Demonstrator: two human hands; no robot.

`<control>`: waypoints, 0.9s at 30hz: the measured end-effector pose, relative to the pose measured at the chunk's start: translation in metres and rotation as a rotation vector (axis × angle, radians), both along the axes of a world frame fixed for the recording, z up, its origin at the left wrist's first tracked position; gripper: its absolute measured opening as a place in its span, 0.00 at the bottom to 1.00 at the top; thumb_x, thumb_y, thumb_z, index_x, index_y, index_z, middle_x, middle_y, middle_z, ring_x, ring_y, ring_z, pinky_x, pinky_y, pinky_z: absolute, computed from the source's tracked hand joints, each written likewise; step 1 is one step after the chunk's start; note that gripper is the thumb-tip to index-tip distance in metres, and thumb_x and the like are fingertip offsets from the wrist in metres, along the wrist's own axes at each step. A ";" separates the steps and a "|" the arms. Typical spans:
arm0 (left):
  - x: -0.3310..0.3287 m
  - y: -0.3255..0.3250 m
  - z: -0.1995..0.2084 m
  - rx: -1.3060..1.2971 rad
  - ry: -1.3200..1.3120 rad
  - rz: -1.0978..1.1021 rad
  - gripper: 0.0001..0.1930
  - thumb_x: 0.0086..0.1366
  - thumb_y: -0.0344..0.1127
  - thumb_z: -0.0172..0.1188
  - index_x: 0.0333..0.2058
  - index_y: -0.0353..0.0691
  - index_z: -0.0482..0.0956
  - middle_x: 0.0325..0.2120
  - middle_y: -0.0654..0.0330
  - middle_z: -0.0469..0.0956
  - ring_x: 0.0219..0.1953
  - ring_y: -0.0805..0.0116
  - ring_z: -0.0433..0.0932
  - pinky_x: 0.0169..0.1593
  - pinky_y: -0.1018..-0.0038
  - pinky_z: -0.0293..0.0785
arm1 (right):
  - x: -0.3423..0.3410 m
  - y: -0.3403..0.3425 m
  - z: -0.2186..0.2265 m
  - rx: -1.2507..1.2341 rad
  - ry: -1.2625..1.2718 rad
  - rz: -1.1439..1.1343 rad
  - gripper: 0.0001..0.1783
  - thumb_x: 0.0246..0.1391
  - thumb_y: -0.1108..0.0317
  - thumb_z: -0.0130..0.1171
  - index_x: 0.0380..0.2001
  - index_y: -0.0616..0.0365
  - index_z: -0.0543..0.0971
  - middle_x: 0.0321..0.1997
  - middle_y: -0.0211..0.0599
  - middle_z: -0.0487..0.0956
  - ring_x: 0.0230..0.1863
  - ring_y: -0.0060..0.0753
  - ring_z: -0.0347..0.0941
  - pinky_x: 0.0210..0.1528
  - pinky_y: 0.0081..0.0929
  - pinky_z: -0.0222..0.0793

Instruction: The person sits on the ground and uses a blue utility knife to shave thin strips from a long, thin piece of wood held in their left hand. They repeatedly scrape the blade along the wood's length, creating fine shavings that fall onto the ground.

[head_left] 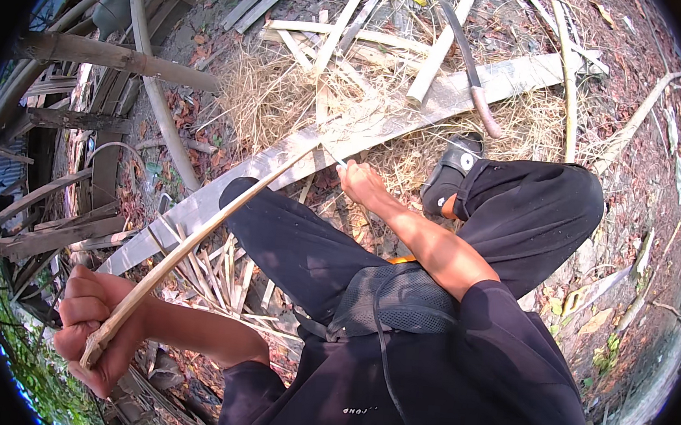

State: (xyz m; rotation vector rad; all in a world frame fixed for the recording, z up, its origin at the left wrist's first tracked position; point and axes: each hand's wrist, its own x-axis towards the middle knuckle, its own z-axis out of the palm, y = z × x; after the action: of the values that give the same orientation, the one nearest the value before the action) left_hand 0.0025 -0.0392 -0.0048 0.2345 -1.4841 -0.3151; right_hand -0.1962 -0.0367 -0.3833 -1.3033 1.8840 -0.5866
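Note:
My left hand [99, 326] is at the lower left, its fingers curled round the near end of a long wooden or bamboo strip [196, 238]. The strip slants up and away over my left leg to the grey plank [386, 129]. Close to its far end, my right hand [364, 184] is closed on a thin pale blade-like tool [332, 157]; most of its grip is hidden in my fingers. The tool's tip lies by the strip, but I cannot tell whether they touch. Beyond my right hand, a machete [475, 88] with a brown handle rests across the plank.
Straw-coloured shavings [265, 101] lie heaped along the plank. Split bamboo pieces [443, 50] are scattered beyond it, and thin strips [222, 271] lie beside my left leg. Stacked poles and boards [122, 59] crowd the left. A flat blade with a yellowish handle [575, 300] lies at the right.

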 end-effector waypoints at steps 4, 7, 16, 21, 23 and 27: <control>0.012 0.006 0.003 0.005 0.023 0.118 0.15 0.47 0.47 0.42 0.12 0.46 0.54 0.05 0.65 0.46 0.13 0.76 0.42 0.22 0.72 0.41 | -0.002 0.014 0.094 -0.113 -0.238 0.030 0.15 0.61 0.60 0.40 0.39 0.63 0.63 0.21 0.55 0.73 0.24 0.58 0.72 0.27 0.49 0.66; 0.011 0.009 -0.001 -0.040 -0.037 0.078 0.18 0.52 0.52 0.40 0.13 0.45 0.56 0.06 0.66 0.48 0.13 0.76 0.43 0.21 0.72 0.41 | 0.000 0.036 0.096 -0.365 -0.213 0.145 0.11 0.61 0.62 0.40 0.35 0.60 0.62 0.14 0.48 0.70 0.17 0.55 0.69 0.21 0.50 0.62; 0.020 0.014 -0.006 -0.096 -0.069 0.066 0.18 0.53 0.52 0.40 0.14 0.47 0.55 0.07 0.67 0.46 0.12 0.77 0.41 0.20 0.73 0.39 | 0.007 0.021 0.063 -0.147 0.054 0.254 0.12 0.61 0.60 0.41 0.36 0.59 0.65 0.15 0.45 0.72 0.20 0.51 0.72 0.24 0.46 0.69; 0.004 0.014 -0.007 0.006 0.019 -0.380 0.25 0.53 0.63 0.40 0.14 0.47 0.56 0.07 0.67 0.46 0.13 0.77 0.41 0.21 0.72 0.41 | -0.009 0.020 -0.025 -0.174 0.290 0.136 0.14 0.61 0.58 0.41 0.35 0.59 0.67 0.25 0.47 0.75 0.30 0.46 0.75 0.32 0.42 0.72; -0.002 0.005 -0.005 -0.087 0.118 0.261 0.23 0.53 0.59 0.41 0.13 0.47 0.55 0.07 0.67 0.46 0.13 0.77 0.41 0.22 0.72 0.41 | -0.006 0.019 -0.025 -0.141 0.266 0.104 0.15 0.61 0.57 0.41 0.36 0.60 0.67 0.24 0.47 0.74 0.28 0.47 0.75 0.31 0.42 0.72; -0.005 0.004 0.000 -0.030 0.159 0.317 0.18 0.46 0.51 0.43 0.11 0.47 0.52 0.06 0.67 0.44 0.14 0.76 0.41 0.22 0.72 0.41 | -0.006 0.010 0.046 -0.205 -0.163 -0.005 0.17 0.60 0.59 0.44 0.40 0.65 0.66 0.16 0.51 0.72 0.19 0.53 0.71 0.20 0.44 0.66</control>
State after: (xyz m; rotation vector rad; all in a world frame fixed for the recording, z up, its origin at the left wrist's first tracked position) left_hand -0.0023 -0.0354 -0.0052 0.4061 -1.2703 -0.0540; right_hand -0.2025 -0.0262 -0.3378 -1.3357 1.7291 -0.8813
